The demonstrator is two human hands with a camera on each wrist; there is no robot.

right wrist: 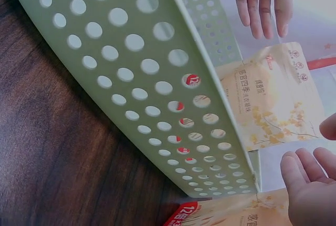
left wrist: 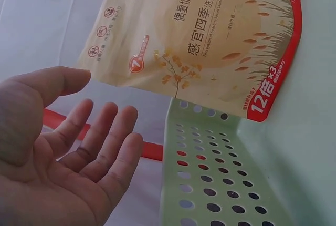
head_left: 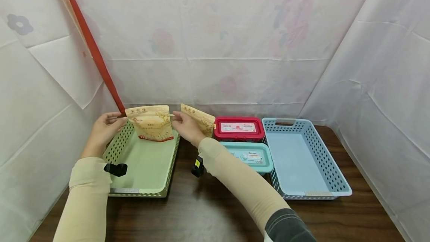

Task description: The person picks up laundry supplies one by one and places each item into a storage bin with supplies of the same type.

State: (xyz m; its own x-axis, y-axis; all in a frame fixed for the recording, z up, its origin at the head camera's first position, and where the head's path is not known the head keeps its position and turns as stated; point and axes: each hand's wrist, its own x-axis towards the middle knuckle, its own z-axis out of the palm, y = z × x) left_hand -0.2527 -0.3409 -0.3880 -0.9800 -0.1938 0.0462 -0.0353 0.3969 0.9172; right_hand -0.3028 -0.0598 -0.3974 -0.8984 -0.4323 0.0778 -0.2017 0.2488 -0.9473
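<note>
A cream laundry-capsule pouch (head_left: pixel 150 123) with a red bottom band stands in the back part of the green basket (head_left: pixel 144 189). My left hand (head_left: pixel 105 132) is at the pouch's left side; in the left wrist view its fingers are spread and the thumb lies close to the pouch's upper corner, not pinching it. By the pouch's right edge is my right hand (head_left: pixel 189 128), its fingers loosely apart in the right wrist view, with a gap to the pouch. A second, similar pouch (head_left: pixel 201 118) stands outside the basket, partly hidden behind the right hand.
Right of the second pouch sit a red lidded box (head_left: pixel 239 136) and, in front of it, a turquoise lidded box (head_left: pixel 248 169). A blue basket (head_left: pixel 299 160) stands farther right on the dark wooden table (head_left: pixel 201 216). White cloth (head_left: pixel 218 29) hangs behind and at both sides.
</note>
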